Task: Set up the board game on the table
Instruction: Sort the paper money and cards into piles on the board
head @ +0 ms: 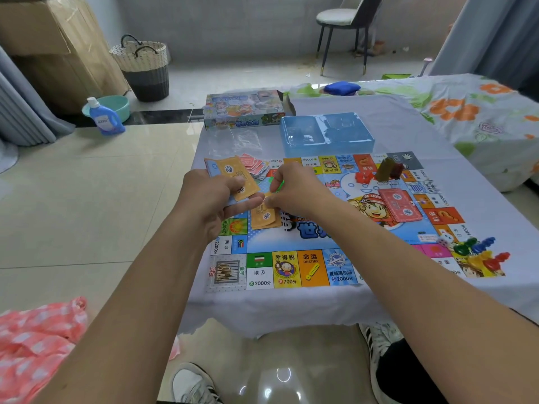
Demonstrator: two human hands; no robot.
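Left hand: my left hand [214, 196] grips a fanned stack of orange and blue play money [233, 176], thumb clamped on top.
Right hand: my right hand [294, 188] pinches one orange note [262, 215] between thumb and fingertips; the note hangs just below both hands, over the board.
Game board [287, 268]: lies flat on the white-covered table [291, 310] beneath and nearer than both hands. Legible squares on the near edge: "2000", "700", "DESTINY", "2000"; the left edge reads "2200".
Centre art: to the right of my right hand, a cartoon figure whose cap reads "DA XIONG"; a pink note stack [401, 205] lies on it.
Pawns: coloured pawns [481, 252] and a die [444, 239] sit far right of my right hand, on the board's corner.
Cards: red-backed cards [256, 164] lie just beyond my left hand.
Blue tray [326, 134]: beyond my right hand, past the board; contents unclear.
Game box [245, 109]: beyond the tray's left end; lettering too blurred to read.
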